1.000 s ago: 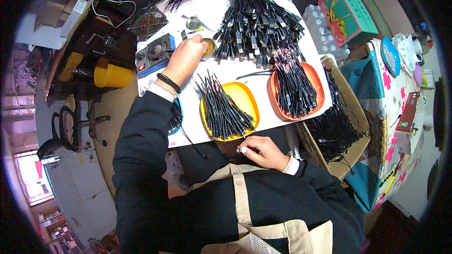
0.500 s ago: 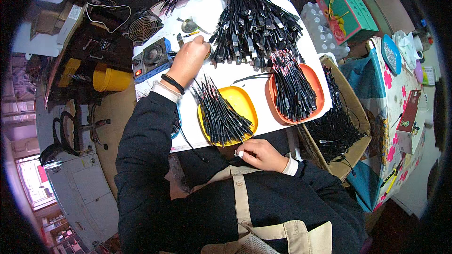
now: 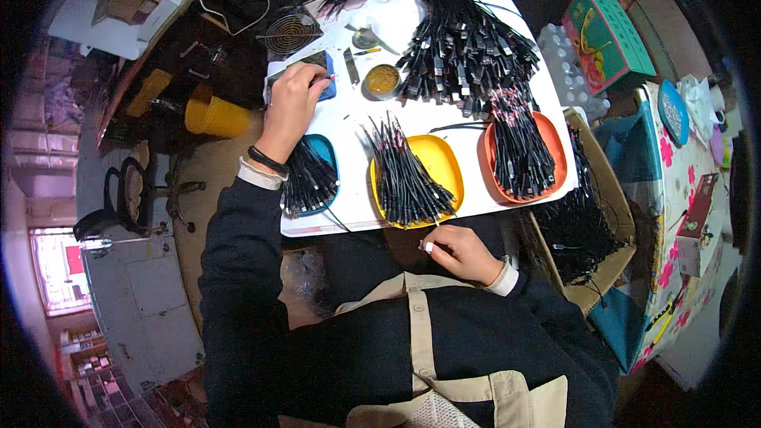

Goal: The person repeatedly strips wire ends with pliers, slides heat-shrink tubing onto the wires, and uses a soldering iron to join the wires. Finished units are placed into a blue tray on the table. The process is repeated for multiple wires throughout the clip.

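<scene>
My left hand is closed above the blue device at the table's left edge. Small red and white wire tips poke out from its fingertips; the rest of that cable is hidden. Beside it are a dark flat tool and a round tin with amber contents. My right hand is pinched just off the front edge, white wrapping on one finger; what it holds is too small to make out. Black cables lie in a blue tray, a yellow tray and an orange tray.
A large bundle of black cables with metal plugs covers the far part of the white table. To the right stand a cardboard box of cables and a green carton. A yellow bucket is on the left.
My left hand has moved left from the round tin to above the blue device, uncovering the tin. My right hand stays pinched by the front edge. The whole view has shifted slightly.
</scene>
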`<action>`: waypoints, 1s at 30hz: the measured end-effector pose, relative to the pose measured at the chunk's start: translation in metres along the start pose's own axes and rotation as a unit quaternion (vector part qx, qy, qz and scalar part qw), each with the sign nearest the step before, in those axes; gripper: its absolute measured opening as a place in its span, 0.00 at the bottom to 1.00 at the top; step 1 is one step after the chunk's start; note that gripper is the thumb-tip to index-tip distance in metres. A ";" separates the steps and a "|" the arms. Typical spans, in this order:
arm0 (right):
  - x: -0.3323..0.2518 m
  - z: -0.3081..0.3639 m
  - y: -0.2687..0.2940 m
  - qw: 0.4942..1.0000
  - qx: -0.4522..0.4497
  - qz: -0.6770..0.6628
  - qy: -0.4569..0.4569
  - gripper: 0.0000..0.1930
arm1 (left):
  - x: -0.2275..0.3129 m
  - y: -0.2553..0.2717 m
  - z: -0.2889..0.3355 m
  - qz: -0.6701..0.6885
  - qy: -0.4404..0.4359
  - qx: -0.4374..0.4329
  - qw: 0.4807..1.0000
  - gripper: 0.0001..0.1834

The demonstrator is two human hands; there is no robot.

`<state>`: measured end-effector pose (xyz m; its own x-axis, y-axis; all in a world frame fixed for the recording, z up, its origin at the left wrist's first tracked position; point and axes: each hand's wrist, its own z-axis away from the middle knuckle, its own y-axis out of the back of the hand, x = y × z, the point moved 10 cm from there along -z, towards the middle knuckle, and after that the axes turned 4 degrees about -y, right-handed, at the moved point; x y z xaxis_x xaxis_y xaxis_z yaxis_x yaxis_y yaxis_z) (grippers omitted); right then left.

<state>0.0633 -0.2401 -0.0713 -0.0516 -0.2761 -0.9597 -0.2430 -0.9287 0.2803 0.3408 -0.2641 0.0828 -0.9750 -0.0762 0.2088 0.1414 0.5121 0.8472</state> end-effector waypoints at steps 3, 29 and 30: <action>-0.006 0.000 -0.002 0.999 0.009 0.036 0.026 0.08 | -0.033 0.016 0.008 -0.029 0.017 -0.003 0.999 0.06; -0.003 -0.004 -0.010 0.995 -0.006 0.097 0.027 0.07 | -0.095 -0.022 -0.002 -0.090 0.029 -0.103 0.990 0.04; -0.004 -0.003 -0.009 0.995 -0.002 0.095 0.026 0.07 | -0.092 -0.014 -0.001 -0.075 0.048 -0.098 0.991 0.05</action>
<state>0.0687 -0.2316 -0.0700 -0.0462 -0.4597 -0.8869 -0.2298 -0.8591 0.4573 0.4288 -0.2650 0.0520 -0.9681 -0.2252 0.1101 0.0352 0.3129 0.9491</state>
